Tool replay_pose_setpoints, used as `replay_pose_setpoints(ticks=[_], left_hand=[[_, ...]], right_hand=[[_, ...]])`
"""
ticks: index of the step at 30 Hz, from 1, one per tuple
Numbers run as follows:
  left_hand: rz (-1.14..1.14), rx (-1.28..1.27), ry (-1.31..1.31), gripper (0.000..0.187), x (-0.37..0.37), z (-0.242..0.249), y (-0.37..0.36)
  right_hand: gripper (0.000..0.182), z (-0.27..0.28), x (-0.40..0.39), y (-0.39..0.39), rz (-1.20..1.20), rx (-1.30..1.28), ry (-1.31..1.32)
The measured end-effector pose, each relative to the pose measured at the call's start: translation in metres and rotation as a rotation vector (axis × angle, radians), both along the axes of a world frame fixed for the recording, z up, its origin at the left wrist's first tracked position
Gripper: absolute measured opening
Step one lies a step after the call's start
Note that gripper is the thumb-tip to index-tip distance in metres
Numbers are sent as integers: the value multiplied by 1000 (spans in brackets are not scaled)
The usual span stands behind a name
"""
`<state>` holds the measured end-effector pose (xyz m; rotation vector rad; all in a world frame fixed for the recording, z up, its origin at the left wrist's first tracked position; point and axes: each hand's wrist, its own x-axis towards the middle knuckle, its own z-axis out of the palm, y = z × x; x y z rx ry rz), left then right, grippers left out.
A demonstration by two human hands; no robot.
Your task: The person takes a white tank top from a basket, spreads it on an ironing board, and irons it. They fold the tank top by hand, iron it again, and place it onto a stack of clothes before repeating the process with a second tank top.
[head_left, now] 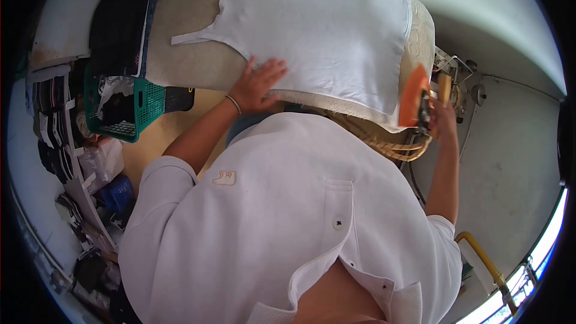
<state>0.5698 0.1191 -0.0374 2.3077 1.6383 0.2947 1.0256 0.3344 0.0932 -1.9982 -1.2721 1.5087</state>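
A white sleeveless top (318, 30) lies flat on the padded beige ironing board (174, 6), its straps toward the left and its hem toward the right. Some wrinkles show along its near edge. My left hand (258, 87), fingers spread, rests at the top's near edge and holds nothing. At the board's right end my right hand (443, 121) is closed round the handle of an iron (414, 99) with an orange soleplate. The iron is tilted up on its side, beside the hem and off the top.
Dark folded clothes (120, 24) lie left of the board, above a green basket (150, 105). Shelves of folded garments (51, 120) stand at the far left. A wrapped hose (390, 147) curves below the board's right end, near a yellow pipe (480, 255).
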Motion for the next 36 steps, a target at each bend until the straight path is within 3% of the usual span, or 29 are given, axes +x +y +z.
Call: replay_pose_setpoints(ticks=[2,4,6,7,9,13,15,18,20,22,24,29,33,36], left_hand=[[234,250,-11,63,-45,-6,4],[709,509,-116,55,-98,-18,9],[1268,434,167,49,-141,-7,2],[1273,438,170,49,-166,-14,-3],[1413,26,66,48,-203,-21,-7],[1308,-92,-84,47,-230,-18,-7],[1133,-262,-67,42,-236,-11,-4],[1182,-181,-205,37,-247,-8,-1],[1162,-192,-247,36,-257,-12,-3],[1138,-209,-288,36,-265,-16,-6],[1136,-179,-373,34,-267,-20,-6],[1109,-86,-424,31,-266,-22,-15],[1156,-25,-436,33,-272,-28,-13],[1139,-44,-429,33,-280,-41,-13]], right_hand=[[19,-18,-37,-16,179,26,43],[27,-42,-71,-22,340,17,55],[39,-43,-117,-35,457,-71,41],[47,-41,-138,-44,541,-45,-3],[48,-34,-172,-57,594,-53,-32],[50,-36,-244,-83,742,-16,-94],[51,-31,-287,-102,826,28,-114],[51,-29,-337,-118,876,42,-139],[50,-54,-360,-114,841,274,-247],[49,-44,-394,-103,775,173,-243],[48,-46,-418,-87,874,215,-96],[48,-33,-500,-84,1129,143,-153],[49,-27,-486,-92,1059,155,-167],[43,-40,-409,-86,869,222,-235]])
